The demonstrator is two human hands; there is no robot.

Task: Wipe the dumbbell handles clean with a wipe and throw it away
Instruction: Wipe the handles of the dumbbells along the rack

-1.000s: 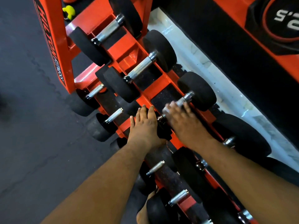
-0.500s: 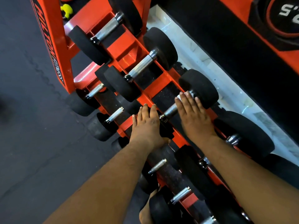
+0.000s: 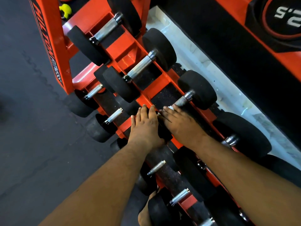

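A dark grey rubber floor (image 3: 32, 128) fills the left side, with a faint jagged seam running across it where mats join. An orange metal rack (image 3: 52, 51) stands on it, its upright post carrying black lettering down its face, its slanted shelves lined with dark speckled matting. A small yellow object (image 3: 65, 9) sits near the top behind the post. To the right of the rack runs a pale, marbled strip of floor (image 3: 211, 66), then a black band, and beyond it an orange and black weight plate (image 3: 283, 18) marked 2.5
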